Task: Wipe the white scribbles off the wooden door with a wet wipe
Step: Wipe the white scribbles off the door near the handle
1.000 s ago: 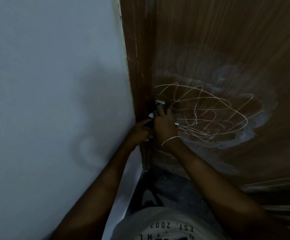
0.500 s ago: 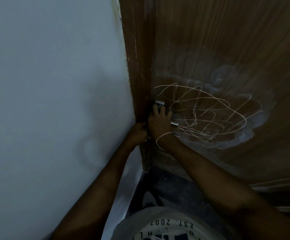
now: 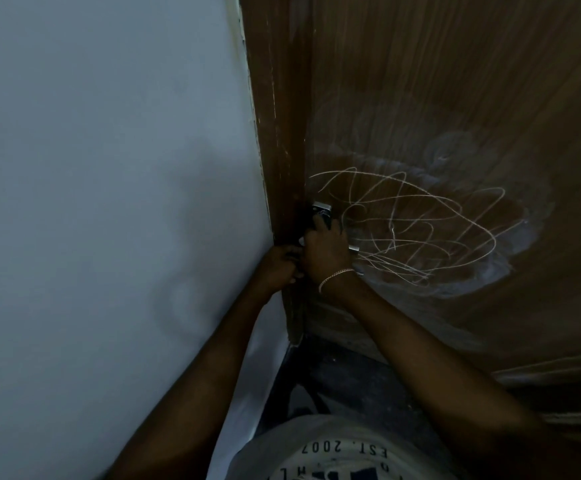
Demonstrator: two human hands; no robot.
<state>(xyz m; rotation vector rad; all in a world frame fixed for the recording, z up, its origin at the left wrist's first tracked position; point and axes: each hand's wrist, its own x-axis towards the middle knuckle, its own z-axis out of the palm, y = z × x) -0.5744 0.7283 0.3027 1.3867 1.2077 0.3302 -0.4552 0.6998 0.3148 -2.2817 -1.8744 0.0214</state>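
Observation:
White scribbles (image 3: 417, 230) loop across the brown wooden door (image 3: 455, 81), ringed by a pale smeared haze (image 3: 511, 258). My right hand (image 3: 325, 251), with a thin bracelet on the wrist, is closed around a metal door handle (image 3: 322, 206) at the door's left edge, just left of the scribbles. My left hand (image 3: 278, 263) is curled into a fist against the door frame (image 3: 275, 133), touching the right hand. A small white bit (image 3: 301, 241) shows between the hands; I cannot tell what it is. No wet wipe is clearly visible.
A pale blue-grey wall (image 3: 109, 202) fills the left side up to the frame. Dark floor (image 3: 344, 382) lies below the door. My white printed shirt (image 3: 334, 452) is at the bottom edge.
Both hands stay at the door's left edge. My right hand has shifted slightly on the handle; the scribbles look the same.

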